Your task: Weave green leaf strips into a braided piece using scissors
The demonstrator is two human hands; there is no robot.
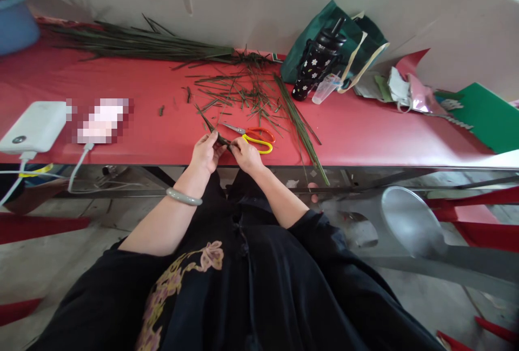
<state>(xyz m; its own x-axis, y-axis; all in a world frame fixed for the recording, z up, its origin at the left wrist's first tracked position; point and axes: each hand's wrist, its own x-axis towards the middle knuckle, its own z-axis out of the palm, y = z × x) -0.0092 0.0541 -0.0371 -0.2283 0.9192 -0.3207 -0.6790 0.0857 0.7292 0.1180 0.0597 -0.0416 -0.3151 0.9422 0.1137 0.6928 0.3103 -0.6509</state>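
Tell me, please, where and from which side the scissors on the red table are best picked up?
Take the scissors by their orange and yellow handle loops, coming from the table's near edge beside the right hand. The loops lie flat there, while the blades point left toward the cut stems.

Both forearms reached forward, bare; the left hand [205,152] and right hand [246,155] met close together, fingers pinched in a tight grip.

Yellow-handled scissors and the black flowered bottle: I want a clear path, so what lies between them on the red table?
In the head view, scattered cut green stems lie between the scissors and the bottle.
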